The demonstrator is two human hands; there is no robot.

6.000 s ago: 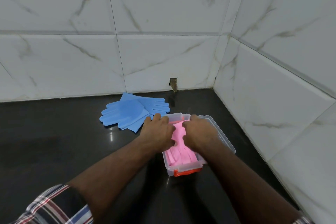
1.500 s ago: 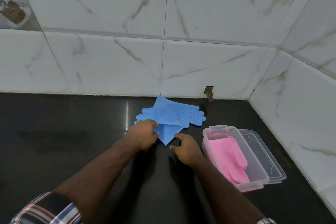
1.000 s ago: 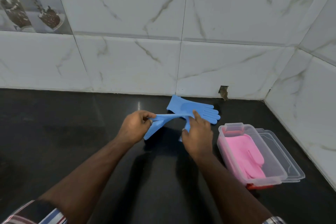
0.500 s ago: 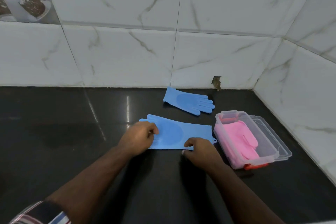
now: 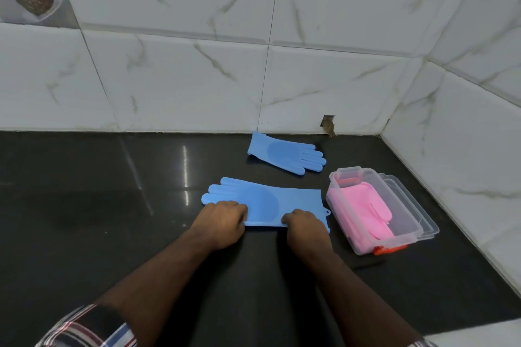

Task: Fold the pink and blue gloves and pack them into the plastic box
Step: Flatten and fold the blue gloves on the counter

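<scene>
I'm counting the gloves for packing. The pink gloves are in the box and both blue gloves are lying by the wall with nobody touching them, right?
Not quite. Only one blue glove lies untouched by the wall. The head view shows both hands, left hand and right hand, gripping the near edge of the other blue glove, flat on the counter. The pink gloves are in the plastic box.

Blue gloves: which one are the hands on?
The near blue glove, flat with fingers pointing left; left hand and right hand grip its near edge. The far blue glove by the wall lies untouched, fingers pointing right.
</scene>
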